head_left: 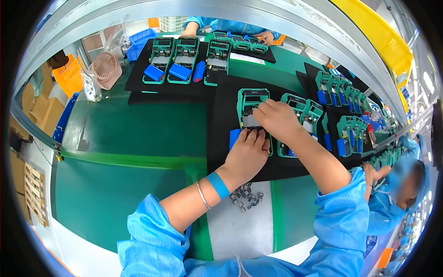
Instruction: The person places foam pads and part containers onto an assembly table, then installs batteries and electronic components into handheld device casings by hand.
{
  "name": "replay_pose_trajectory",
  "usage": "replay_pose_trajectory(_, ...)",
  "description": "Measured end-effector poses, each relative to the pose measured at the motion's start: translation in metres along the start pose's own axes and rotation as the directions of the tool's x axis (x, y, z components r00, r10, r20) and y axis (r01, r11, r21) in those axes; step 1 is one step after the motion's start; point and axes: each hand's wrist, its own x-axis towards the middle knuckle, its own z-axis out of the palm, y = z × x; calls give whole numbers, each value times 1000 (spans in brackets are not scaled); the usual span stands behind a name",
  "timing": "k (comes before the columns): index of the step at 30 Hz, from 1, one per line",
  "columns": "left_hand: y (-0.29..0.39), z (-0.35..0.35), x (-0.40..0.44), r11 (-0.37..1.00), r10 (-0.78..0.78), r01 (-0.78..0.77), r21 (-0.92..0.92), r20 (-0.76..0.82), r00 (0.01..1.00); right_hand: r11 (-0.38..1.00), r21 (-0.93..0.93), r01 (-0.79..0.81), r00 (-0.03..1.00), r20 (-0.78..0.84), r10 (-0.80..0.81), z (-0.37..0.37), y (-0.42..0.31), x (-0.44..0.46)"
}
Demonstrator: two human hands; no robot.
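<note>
Both of my hands are over a green device housing (253, 95) that lies on a black mat (224, 108). My left hand (247, 154), with a ring, rests on its lower part, fingers bent and close together; what they press or hold is hidden. My right hand (277, 119) reaches in from the right, fingertips pinched at the housing's middle on something too small to make out. A blue block (234, 137) sits beside the housing, left of my left hand. Two similar housings (312, 111) stand just right of my right hand.
More housings with blue blocks (180, 71) lie on a mat at the back left, others at the right. Small metal parts (247, 197) are scattered near me. Co-workers are across the table (138, 134) and at the right. A pink fan (107, 69) stands back left.
</note>
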Motion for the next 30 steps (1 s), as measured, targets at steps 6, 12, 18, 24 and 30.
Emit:
replay_pose_trajectory(6,0,0,0,999,5,-5,35,-8,1000,983,-25,-183,978,99,184,-8,-8,3)
replay_pose_trajectory(12,-9,-9,1,999,13,-13,-42,9,1000,905,197,-378,925,29,380,-30,-14,-12)
replay_pose_trajectory(18,-39,-16,-8,991,78,-73,-108,36,996,429,662,-615,757,342,557,-87,-88,-98)
replay_pose_trajectory(24,-30,-21,-4,988,54,-47,-146,46,997,160,641,-751,602,564,565,-75,-160,-149)
replay_pose_trajectory(30,2,-28,34,955,138,-139,-261,-19,990,569,627,-532,838,293,460,-55,-159,-152)
